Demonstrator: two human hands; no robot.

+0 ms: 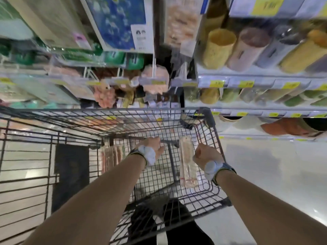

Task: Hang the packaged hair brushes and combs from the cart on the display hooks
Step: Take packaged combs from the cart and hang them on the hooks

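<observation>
Both your arms stretched down into the cart (210, 119). Your left hand (154, 147) had its fingers curled over the crossbar (170, 141). Your right hand (203, 156) was fisted, with the packaged comb (187, 163) just left of its fingers. Couldn't tell if it gripped anything.

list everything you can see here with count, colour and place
cart: one, dark wire, centre
package: one, clear and pinkish, in the cart's near section, between the hands
stack: a few pinkish packages, count unclear, in the cart's main basket
hanging goods: several, pink and brown, past the cart
cups: several, yellow, pink, grey, right shelves
tags: many, yellow, along shelf edges
bands: two, white, one on each wrist
left hand: one, grips the cart's bar
right hand: one, fingers curled, right of the package; what it holds is unclear
</observation>
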